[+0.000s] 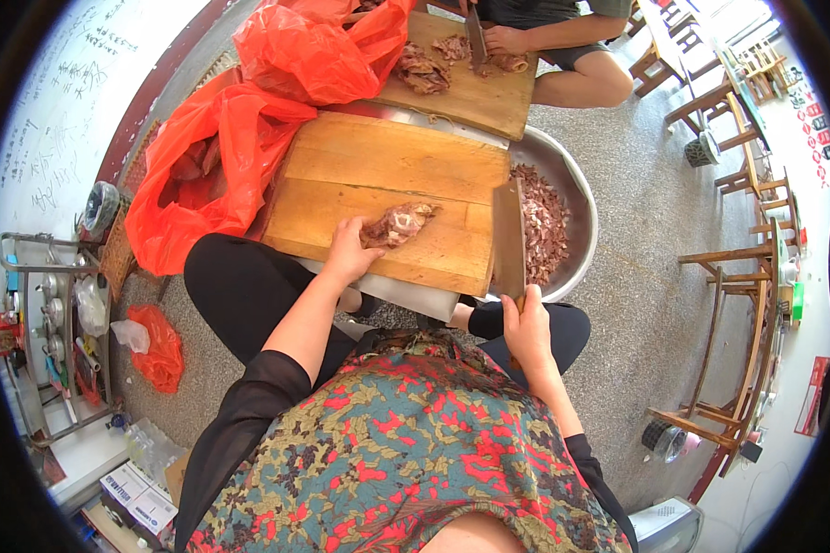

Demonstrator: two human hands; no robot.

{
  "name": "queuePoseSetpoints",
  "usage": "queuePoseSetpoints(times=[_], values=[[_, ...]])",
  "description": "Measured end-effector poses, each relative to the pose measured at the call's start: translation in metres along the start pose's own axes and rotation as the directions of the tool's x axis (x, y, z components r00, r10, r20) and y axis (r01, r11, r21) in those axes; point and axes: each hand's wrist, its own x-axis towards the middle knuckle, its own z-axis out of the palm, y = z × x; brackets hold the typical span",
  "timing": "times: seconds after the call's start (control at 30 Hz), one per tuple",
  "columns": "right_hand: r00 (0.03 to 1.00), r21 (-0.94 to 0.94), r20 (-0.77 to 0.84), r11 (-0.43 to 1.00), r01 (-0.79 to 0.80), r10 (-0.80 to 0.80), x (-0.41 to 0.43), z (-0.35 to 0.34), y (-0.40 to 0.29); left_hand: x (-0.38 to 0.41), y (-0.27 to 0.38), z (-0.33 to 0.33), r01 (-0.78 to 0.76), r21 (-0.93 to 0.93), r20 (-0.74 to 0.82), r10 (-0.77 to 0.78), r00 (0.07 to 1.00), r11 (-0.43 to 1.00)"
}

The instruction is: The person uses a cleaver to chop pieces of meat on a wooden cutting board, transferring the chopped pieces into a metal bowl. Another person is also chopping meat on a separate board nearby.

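Observation:
A piece of meat (400,226) lies on the wooden cutting board (394,155) in front of me. My left hand (354,252) grips its left end, fingertips pressed against it. In my right hand (528,330) is the handle of a cleaver (510,238), its broad blade pointing away from me beyond the board's right edge. Below and right of that blade, a large metal basin (581,207) holds chopped meat (543,221). The blade hides part of the basin's contents.
Red plastic bags (173,235) holding meat stand left of the board. Opposite me, a person's hand (506,40) steadies meat on a second cutting board (470,104) beside another cleaver (476,34). A metal rack (48,259) is at far left; wooden benches (733,276) line the right.

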Motion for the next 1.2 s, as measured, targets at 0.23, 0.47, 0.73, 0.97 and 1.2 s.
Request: queuePoseSetpoints(times=[0.23,0.47,0.73,0.97,1.2], values=[[0.955,-0.093,0.275,0.986,0.141,-0.111,0.012,0.045,-0.019,-0.021,0.016,0.007,-0.109,0.067,-0.185,0.119,0.975,0.992],[0.952,-0.164,0.29,0.974,0.153,-0.101,0.007,0.067,0.0,-0.019,-0.003,0.014,-0.168,0.065,-0.187,0.178,0.966,0.984],[0.95,-0.171,0.278,0.967,0.191,-0.138,0.008,0.066,0.0,-0.013,0.002,0.012,-0.033,-0.151,-0.115,0.015,0.993,0.988],[0.949,-0.179,0.302,0.973,0.149,-0.09,0.01,0.062,-0.005,-0.01,-0.005,0.018,0.082,-0.382,-0.061,-0.114,0.992,0.92],[0.946,-0.189,0.318,0.973,0.133,-0.068,0.011,0.061,-0.005,-0.008,0.006,0.017,0.044,-0.6,-0.015,-0.066,0.998,0.799]])
